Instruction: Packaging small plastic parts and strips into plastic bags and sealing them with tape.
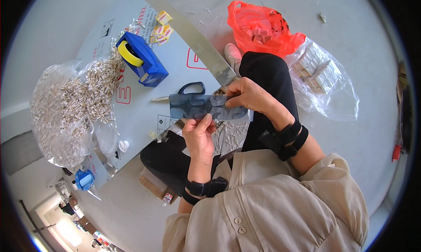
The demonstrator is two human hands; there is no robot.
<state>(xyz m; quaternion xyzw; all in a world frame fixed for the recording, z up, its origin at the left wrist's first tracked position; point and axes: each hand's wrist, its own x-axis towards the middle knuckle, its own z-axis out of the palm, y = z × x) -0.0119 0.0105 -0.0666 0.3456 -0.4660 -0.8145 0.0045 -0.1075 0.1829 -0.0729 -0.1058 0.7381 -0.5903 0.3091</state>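
Left hand (pixel 199 138), right hand (pixel 254 96) hold 1 seemingly translucent sheet (pixel 208 105), lengthwise left-right.

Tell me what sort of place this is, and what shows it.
Probably a small workshop or packing room: a heap of white sticks lies on the table, a blue tape dispenser stands beside it, and a clear plastic bag of stacked packs lies on the floor.

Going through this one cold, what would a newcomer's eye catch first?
Probably the bright red bag on the floor, upper right of centre. Next, the blue tape dispenser with its yellow roll on the table, beside a heap of pale sticks at left, partly in a clear bag. At centre, the left hand and right hand hold a dark translucent sheet.
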